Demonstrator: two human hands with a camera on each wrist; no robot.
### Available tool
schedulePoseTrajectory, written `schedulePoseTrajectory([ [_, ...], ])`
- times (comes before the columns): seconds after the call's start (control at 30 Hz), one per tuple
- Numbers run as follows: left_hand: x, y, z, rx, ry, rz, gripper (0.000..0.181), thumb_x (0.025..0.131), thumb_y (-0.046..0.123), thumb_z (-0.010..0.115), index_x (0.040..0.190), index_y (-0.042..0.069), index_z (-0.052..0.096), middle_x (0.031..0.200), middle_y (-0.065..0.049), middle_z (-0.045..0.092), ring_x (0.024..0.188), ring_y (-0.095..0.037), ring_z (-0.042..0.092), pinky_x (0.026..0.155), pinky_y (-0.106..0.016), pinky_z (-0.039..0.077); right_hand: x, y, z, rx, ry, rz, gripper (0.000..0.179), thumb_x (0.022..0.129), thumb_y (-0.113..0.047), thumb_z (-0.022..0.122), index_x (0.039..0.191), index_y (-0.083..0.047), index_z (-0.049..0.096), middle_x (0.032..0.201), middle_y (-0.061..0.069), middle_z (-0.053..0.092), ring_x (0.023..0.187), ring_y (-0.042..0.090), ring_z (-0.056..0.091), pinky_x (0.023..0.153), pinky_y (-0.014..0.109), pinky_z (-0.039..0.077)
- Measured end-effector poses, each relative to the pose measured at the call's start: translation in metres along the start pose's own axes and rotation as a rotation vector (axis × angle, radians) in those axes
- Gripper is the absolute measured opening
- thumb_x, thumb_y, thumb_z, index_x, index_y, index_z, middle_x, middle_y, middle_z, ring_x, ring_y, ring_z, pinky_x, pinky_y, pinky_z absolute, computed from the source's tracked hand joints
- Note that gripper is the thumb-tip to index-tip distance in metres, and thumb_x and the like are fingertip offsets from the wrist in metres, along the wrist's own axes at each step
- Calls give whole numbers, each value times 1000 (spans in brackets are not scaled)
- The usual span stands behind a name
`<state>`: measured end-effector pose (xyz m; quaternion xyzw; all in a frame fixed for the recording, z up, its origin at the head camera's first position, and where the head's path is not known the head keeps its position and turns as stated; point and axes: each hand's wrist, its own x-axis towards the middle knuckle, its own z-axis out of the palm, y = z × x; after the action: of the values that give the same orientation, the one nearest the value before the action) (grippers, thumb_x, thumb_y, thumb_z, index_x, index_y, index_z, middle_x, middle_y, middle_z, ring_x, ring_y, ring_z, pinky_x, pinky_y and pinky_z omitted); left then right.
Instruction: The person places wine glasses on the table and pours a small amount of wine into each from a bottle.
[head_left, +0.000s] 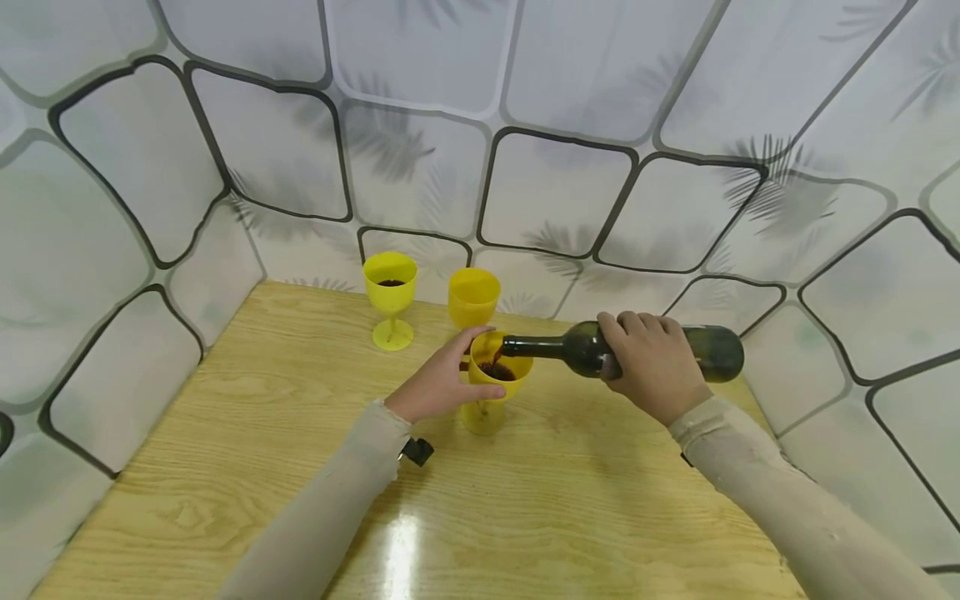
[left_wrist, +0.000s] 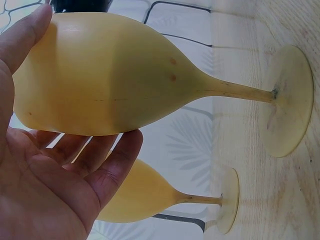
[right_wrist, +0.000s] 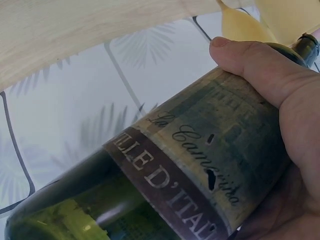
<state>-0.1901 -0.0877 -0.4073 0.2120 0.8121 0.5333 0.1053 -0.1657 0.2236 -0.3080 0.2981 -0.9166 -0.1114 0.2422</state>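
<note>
My right hand (head_left: 654, 367) grips a dark green wine bottle (head_left: 581, 348) round its body, tilted nearly level with its neck pointing left. In the right wrist view the bottle's label (right_wrist: 200, 145) shows, with the thumb lying along it. A dark red stream runs from the mouth into a yellow goblet (head_left: 516, 388), where dark liquid (head_left: 497, 372) lies in the bowl. My left hand (head_left: 438, 385) holds that goblet by its bowl, thumb on one side and fingers on the other. Its foot (left_wrist: 290, 105) stands on the table.
Behind the held goblet stands another yellow goblet (head_left: 474, 310). To its left, a third yellow goblet (head_left: 392, 298) contains dark liquid. The light wooden table (head_left: 570, 517) meets a patterned wall covering (head_left: 420, 167) at the back and both sides.
</note>
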Motion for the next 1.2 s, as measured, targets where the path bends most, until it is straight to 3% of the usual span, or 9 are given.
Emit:
schedulePoseTrajectory([
  [1.2,2,1,0,-12,-8,11,97,85,51,84,162,26,30,157,0,42,136,-28,49,111,-51,45,2,1,2,5,-1,18,48,77,-17,84,112,-2,55,94,19,64,85,42,67,77,63,55],
])
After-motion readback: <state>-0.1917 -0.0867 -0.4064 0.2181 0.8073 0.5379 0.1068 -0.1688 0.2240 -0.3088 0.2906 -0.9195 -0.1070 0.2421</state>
